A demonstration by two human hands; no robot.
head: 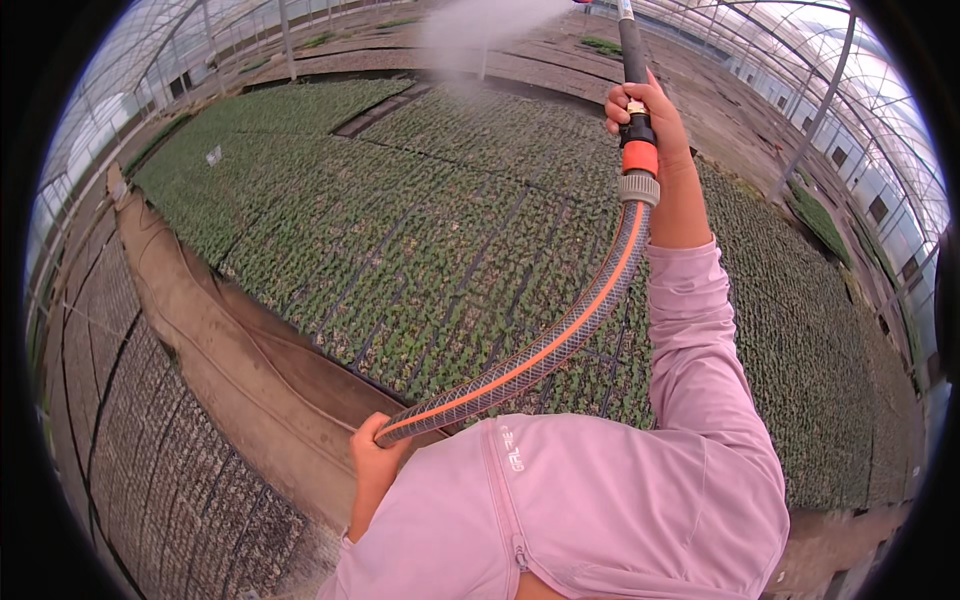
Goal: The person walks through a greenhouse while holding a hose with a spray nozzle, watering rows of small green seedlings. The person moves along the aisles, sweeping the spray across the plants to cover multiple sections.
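Note:
My right hand (654, 112) grips the watering wand (632, 49) at its lower end, beside an orange and black hose connector (640, 156). A grey collar (639, 190) joins that connector to a thick mesh-reinforced hose (540, 358) with an orange stripe. The hose bows down across my front to my left hand (379, 454), which is closed around it near my waist. At the top edge a fine water spray (480, 37) fans out leftward over the seedling trays (450, 247); most of the wand's head is cut off by the frame.
A dirt path (217, 337) runs along the left, with a thin hose (259, 352) lying on it. More trays (202, 480), looking mostly bare, sit beyond the path. Metal posts (821, 105) hold up the plastic greenhouse roof (892, 82). A small white tag (214, 155) stands among the seedlings.

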